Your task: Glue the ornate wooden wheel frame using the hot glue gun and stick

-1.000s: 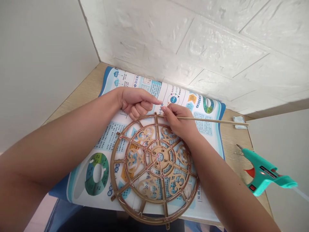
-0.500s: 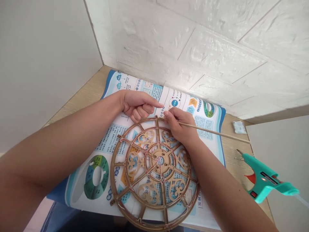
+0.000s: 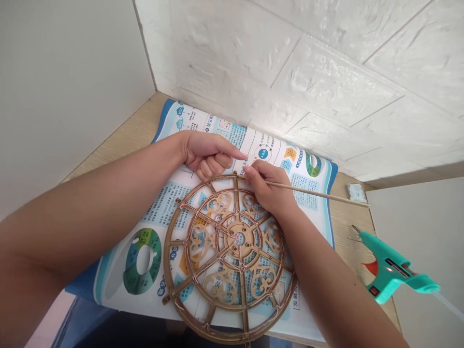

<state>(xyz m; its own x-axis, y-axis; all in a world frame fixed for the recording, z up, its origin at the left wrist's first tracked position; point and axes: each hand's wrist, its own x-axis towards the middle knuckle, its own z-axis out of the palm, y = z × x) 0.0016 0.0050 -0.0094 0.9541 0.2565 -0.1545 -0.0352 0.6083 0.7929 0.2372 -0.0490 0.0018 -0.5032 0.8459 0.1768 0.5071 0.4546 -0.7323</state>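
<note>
Curling our left hand (image 3: pixel 210 159) with the index finger out, we hold it empty just beyond the far rim of the fretwork wooden wheel (image 3: pixel 239 237), flat on a printed chart (image 3: pixel 119 285). Pale strands (image 3: pixel 217 224), likely glue, line its ribs. Our right hand (image 3: pixel 270 191) pinches a thin wooden skewer (image 3: pixel 319 195) at the rim, beside a teal glue gun (image 3: pixel 389 270).
</note>
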